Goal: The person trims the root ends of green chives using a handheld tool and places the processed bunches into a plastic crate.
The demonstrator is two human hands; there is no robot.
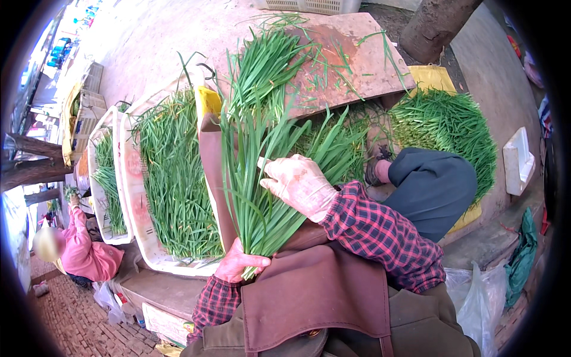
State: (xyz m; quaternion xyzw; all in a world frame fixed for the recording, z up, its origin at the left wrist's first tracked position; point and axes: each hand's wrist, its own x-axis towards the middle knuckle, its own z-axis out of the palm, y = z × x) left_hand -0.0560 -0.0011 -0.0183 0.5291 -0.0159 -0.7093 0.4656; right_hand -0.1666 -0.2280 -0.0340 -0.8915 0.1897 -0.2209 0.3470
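My left hand (235, 263) is closed around the pale lower ends of a bunch of garlic chives (262, 220), holding it upright in front of my apron. The long green leaves fan out upward from my fist. My right hand (301, 185), pale as if in a thin glove, lies against the right side of the bunch. Its fingers are partly bent and apart, touching the leaves; I see nothing gripped in them. A loose heap of garlic chives (264, 68) lies beyond the bunch, at the edge of a stained board (351, 65).
White crates (134, 178) of chives stand on the left. A large pile of chives (446, 128) lies on yellow sacking at right, beside my bent knee (437, 184). A white foam box (518, 160) and plastic bags (479, 297) are farther right. A person in pink (89, 250) sits far left.
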